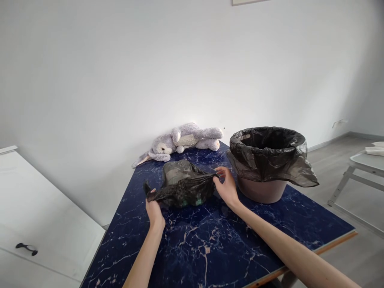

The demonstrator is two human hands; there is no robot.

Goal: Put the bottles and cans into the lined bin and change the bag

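The left hand point(154, 210) is pinching one end of a black plastic bag point(183, 184) between its fingers; the right hand point(227, 187) is pinching the opposite end, fingers pressed together on the film; the bag, filled and lumpy, is lying on the dark blue marbled table point(210, 248), just left of a bin point(264, 168) lined with black plastic; a grey plush toy point(183, 142) is lying behind the bag, against the wall.

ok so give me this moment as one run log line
left hand: grips bag left end | right hand: grips bag right end | bag: low over table, beside lined bin | plush: far edge
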